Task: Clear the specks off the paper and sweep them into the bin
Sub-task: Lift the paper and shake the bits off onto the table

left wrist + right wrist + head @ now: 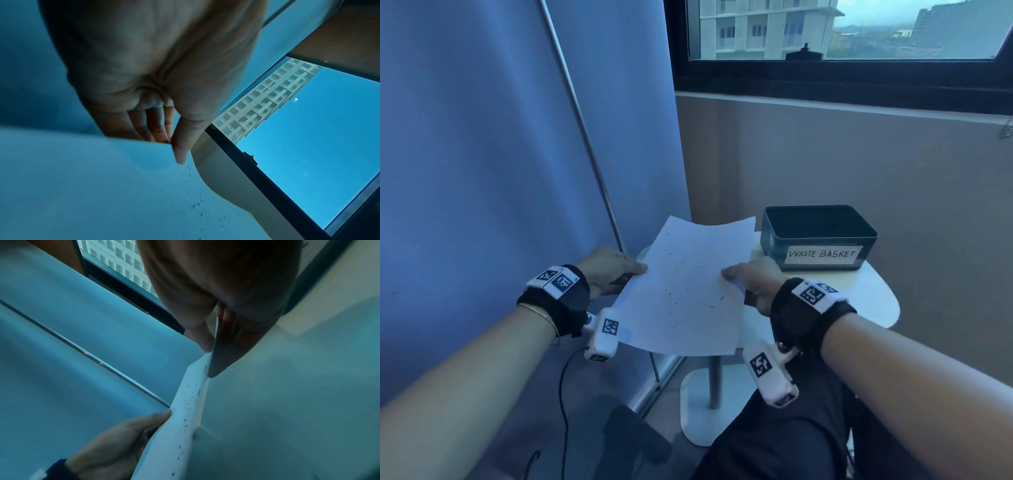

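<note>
A white sheet of paper (pixel 688 287) dotted with several small dark specks (pixel 674 291) is held up above the small white table (pixel 873 298). My left hand (pixel 616 270) pinches its left edge, thumb on top and fingers underneath. My right hand (pixel 753 281) pinches the right edge the same way. In the left wrist view the thumb (pixel 180 152) lies on the paper (pixel 92 186) near the specks (pixel 197 204). The right wrist view shows the sheet (pixel 185 415) edge-on, with my left hand (pixel 123 439) at its far side. A dark bin (pixel 818 236) labelled "WASTE BASKET" stands on the table, just right of the paper.
A blue curtain (pixel 500 154) with a metal rod (pixel 585 137) hangs close on the left. A beige wall and a window (pixel 842 31) lie behind the table. The table's post and base (pixel 712 394) stand by my dark-clothed knee (pixel 791 438). A black cable (pixel 565 394) trails below my left wrist.
</note>
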